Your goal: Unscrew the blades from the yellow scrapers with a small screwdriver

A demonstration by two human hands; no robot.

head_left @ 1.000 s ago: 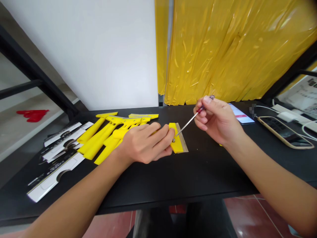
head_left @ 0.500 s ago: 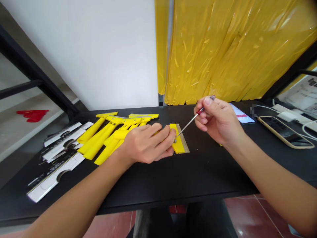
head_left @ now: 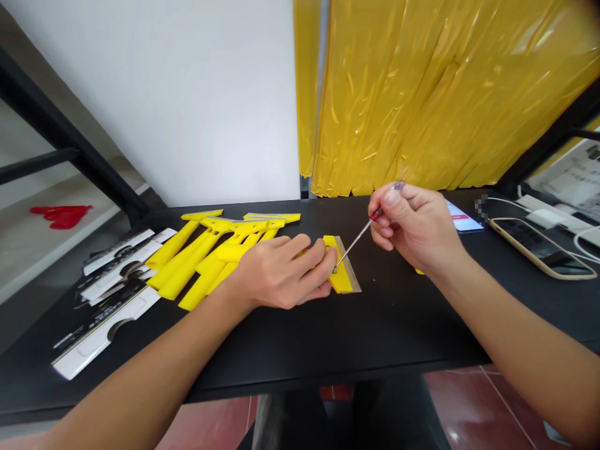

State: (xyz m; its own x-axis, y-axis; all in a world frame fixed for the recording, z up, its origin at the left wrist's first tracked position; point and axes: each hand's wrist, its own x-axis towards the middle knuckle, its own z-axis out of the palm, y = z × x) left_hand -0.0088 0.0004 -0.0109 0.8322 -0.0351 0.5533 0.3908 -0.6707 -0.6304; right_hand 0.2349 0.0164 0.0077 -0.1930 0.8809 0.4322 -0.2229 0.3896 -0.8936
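My left hand (head_left: 285, 272) is closed round a yellow scraper (head_left: 345, 279), whose head with a thin blade along its right edge sticks out past the fingers. Most of its handle is hidden under the hand. Between the thumb and fingers of my right hand (head_left: 412, 222) is a screwdriver (head_left: 360, 236) with a red and clear handle. Its metal shaft slants down to the left, and the tip meets a small screw (head_left: 334, 270) on the scraper head, beside my left fingertips. Several more yellow scrapers (head_left: 190, 265) lie in a pile left of my left hand.
White and black cardboard sleeves (head_left: 100, 340) lie at the left of the black table (head_left: 356, 344). At the right are a phone in a tan case (head_left: 544, 247), a lit phone (head_left: 464, 217), and white cables with a power strip (head_left: 546, 212). A red item (head_left: 63, 216) lies on the left shelf.
The scraper head and the screwdriver tip have shifted slightly right and down. My right hand has turned a little on the screwdriver handle; both hands keep their hold.
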